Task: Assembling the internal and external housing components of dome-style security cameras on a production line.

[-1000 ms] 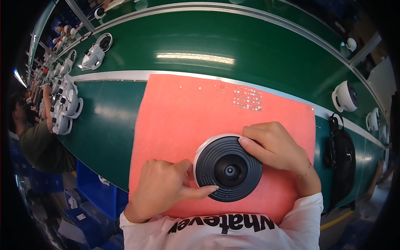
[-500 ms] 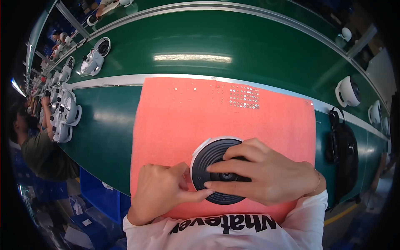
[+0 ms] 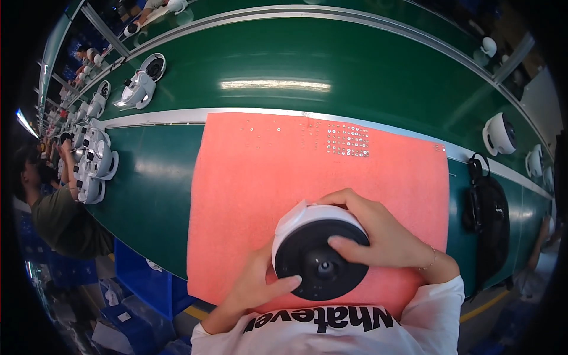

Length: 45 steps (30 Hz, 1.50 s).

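Between my hands is a round white camera unit [image 3: 302,281] with a black front and a small lens in its middle, tilted toward me above the pink foam mat [image 3: 236,177]. My left hand [image 3: 254,281] is closed round its left side, thumb on the black front. Around the far right side curls my right hand [image 3: 381,231], its thumb lying on the front. The fingers behind the unit are partly hidden. Rows of small metal screws [image 3: 349,140] stand at the mat's far edge.
A green conveyor [image 3: 272,65] runs beyond the mat, carrying white camera units [image 3: 137,89] at left and another unit [image 3: 500,133] at right. A black bag [image 3: 491,219] lies right of the mat. A person [image 3: 62,219] works at left near clustered units [image 3: 94,165].
The camera unit has been lifted and tilted. My right hand has gone from across its front to its far right side. Units on the conveyor have shifted slightly right.
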{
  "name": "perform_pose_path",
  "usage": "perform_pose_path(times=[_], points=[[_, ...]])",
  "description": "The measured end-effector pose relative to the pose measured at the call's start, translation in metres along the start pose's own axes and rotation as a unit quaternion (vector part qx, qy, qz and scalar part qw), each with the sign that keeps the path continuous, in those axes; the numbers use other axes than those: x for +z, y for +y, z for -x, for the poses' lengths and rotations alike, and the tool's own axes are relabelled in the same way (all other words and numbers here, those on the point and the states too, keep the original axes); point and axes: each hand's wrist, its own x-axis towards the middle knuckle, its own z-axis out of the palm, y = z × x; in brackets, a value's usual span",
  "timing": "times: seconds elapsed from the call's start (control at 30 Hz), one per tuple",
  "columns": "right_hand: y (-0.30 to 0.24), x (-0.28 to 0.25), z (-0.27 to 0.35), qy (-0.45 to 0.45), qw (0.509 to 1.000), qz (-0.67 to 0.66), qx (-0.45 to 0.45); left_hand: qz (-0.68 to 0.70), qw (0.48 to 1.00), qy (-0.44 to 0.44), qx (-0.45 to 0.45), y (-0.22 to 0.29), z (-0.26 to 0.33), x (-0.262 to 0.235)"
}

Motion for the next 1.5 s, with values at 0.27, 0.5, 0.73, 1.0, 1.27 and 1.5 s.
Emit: perform_pose_path(times=[0.27, 0.5, 0.73, 1.0, 1.27, 1.5], points=[[-0.017, 0.004, 0.004, -0.028, 0.999, 0.03, 0.032, -0.105, 0.98, 0.052, 0.163, 0.018, 0.003, 0.008], [-0.035, -0.008, -0.018, 0.042, 0.989, 0.022, -0.139, -0.097, 0.974, 0.018, 0.203, 0.063, -0.009, -0.035], [-0.052, -0.012, -0.07, 0.238, 0.945, 0.024, -0.225, 0.326, 0.905, 0.098, 0.254, 0.091, -0.097, -0.052], [0.022, -0.044, -0.113, 0.403, 0.881, 0.08, -0.234, 0.384, 0.871, 0.136, 0.276, 0.079, -0.222, -0.009], [0.049, -0.077, -0.113, 0.421, 0.888, -0.049, -0.179, 0.335, 0.92, 0.08, 0.188, 0.087, -0.263, 0.001], [0.096, -0.104, -0.121, 0.414, 0.813, -0.409, -0.005, 0.23, 0.961, 0.099, 0.118, 0.045, -0.297, 0.005]])
